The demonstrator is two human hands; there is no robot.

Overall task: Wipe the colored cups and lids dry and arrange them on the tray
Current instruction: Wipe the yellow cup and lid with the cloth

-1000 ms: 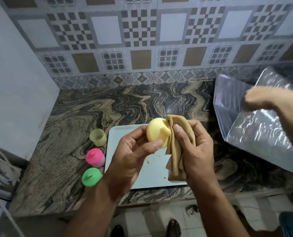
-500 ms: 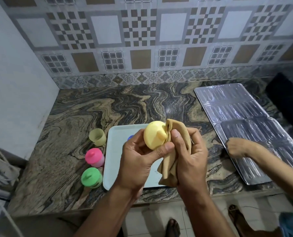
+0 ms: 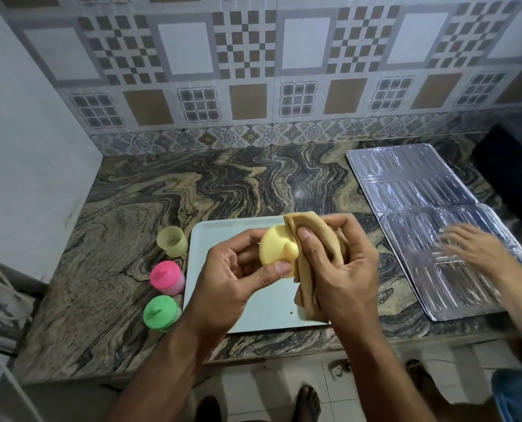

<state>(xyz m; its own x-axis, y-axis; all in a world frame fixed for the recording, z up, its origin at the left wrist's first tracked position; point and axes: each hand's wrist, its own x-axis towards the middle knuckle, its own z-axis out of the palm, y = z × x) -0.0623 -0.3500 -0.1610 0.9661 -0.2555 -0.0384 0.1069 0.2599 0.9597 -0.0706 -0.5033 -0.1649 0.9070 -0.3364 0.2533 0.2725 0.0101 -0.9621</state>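
Observation:
My left hand (image 3: 235, 269) holds a yellow lid (image 3: 276, 248) with a small spout, above the pale blue tray (image 3: 220, 239). My right hand (image 3: 342, 263) grips a folded tan cloth (image 3: 314, 236) and presses it against the lid's right side. On the counter left of the tray stand an open yellow-green cup (image 3: 171, 240), a cup with a pink lid (image 3: 167, 277) and a cup with a green lid (image 3: 161, 312). My hands hide much of the tray's surface.
A clear ribbed plastic sheet (image 3: 415, 190) lies flat on the marble counter (image 3: 223, 184) at the right, with another person's hand (image 3: 472, 248) on it. A dark object (image 3: 515, 166) sits at the far right. A white wall borders the left.
The other person laid the plastic sheet flat on the counter and now rests a hand farther onto it. My hands have kept the lid and cloth together, turning the lid slightly.

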